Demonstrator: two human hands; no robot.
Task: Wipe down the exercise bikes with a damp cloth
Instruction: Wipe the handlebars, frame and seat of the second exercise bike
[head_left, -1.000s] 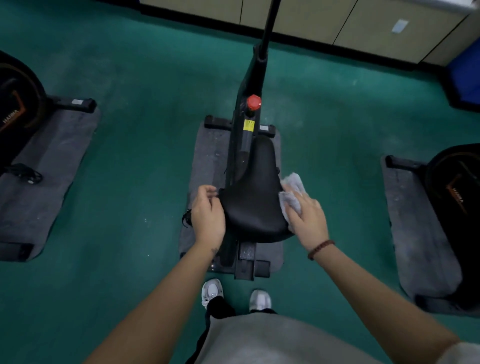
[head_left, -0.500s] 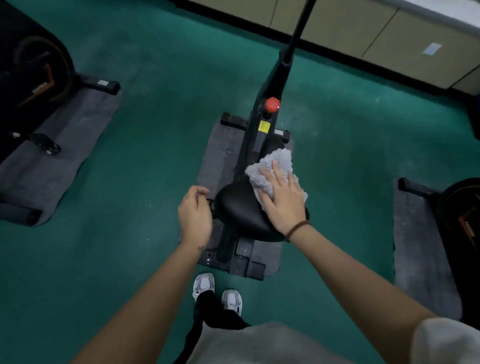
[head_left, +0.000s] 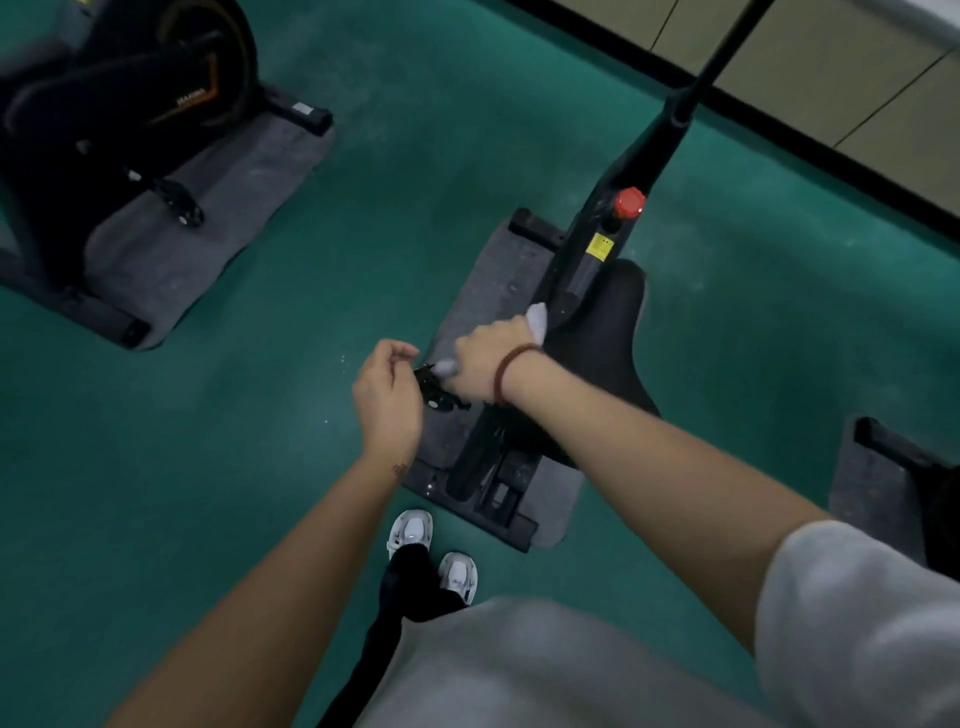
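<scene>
Nothing can be read with certainty. The far-left bike (head_left: 130, 78) has an orange brand word (head_left: 189, 98) on its wheel housing, too blurred to spell out. The middle bike (head_left: 605, 338) has a yellow label (head_left: 601, 247) on its frame, its print illegible.

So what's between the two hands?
Head view: the bike's black pedal, plus a bit of cloth poking from the right hand toward the left hand.

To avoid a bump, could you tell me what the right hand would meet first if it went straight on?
Probably the left hand: the right hand, gripping the cloth, points leftward at its curled fingers; depth is unclear, so it might pass above.
</scene>
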